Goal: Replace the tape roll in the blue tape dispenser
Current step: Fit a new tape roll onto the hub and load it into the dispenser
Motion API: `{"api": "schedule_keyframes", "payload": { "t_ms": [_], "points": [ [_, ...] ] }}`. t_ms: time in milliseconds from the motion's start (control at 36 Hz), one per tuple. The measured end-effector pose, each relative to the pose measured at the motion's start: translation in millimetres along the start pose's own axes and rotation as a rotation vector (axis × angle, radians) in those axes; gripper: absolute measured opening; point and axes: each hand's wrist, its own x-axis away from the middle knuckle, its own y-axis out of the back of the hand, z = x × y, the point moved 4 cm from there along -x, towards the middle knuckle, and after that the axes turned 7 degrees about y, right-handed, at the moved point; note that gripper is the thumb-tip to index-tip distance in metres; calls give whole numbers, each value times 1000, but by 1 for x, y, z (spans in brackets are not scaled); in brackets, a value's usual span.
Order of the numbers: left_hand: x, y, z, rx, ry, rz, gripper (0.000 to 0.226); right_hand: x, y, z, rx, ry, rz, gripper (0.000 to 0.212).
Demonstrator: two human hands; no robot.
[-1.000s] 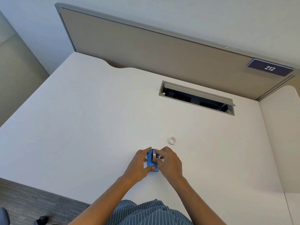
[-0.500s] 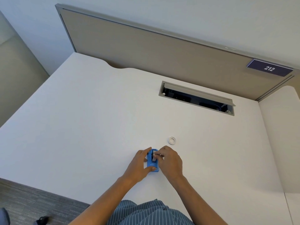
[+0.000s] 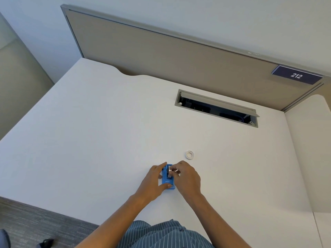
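The blue tape dispenser [image 3: 167,181] lies on the white desk [image 3: 100,140] near its front edge. My left hand [image 3: 154,181] grips the dispenser from the left, thumb at its near end and forefinger at its far end. My right hand [image 3: 186,178] is at the dispenser's right side, with its fingertips pinching a small clear-white tape roll [image 3: 172,171] at the dispenser's open slot. A small white ring, a tape core or roll [image 3: 189,155], lies flat on the desk just beyond my right hand.
A cable hatch [image 3: 216,108] with its lid open is set into the desk farther back. A grey partition [image 3: 161,56] with a "212" sign [image 3: 296,75] closes the rear. Another desk surface [image 3: 309,149] adjoins on the right. Carpet [image 3: 26,222] shows at front left.
My right fingers have shifted at the top of the dispenser, with the small roll now showing between them. My left hand and the dispenser have stayed where they were.
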Motion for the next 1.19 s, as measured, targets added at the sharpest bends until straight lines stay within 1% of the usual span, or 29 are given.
{"api": "schedule_keyframes", "payload": {
  "t_ms": [500, 750, 889, 1028, 1194],
  "points": [
    [1, 0, -3, 12, -4, -7, 86, 0, -1, 0, 2, 16, 23, 18],
    [-1, 0, 0, 21, -10, -2, 88, 1, -5, -3, 1, 47, 63, 26],
    [-2, -1, 3, 26, -11, -3, 87, 3, -6, -5, 0, 54, 27, 29],
    [-2, -2, 3, 16, -5, -1, 87, 2, -2, -5, 17, 76, -17, 23],
    [-3, -2, 5, 1, -9, -7, 88, 1, 0, -2, 36, 118, -35, 23]
  ]
}}
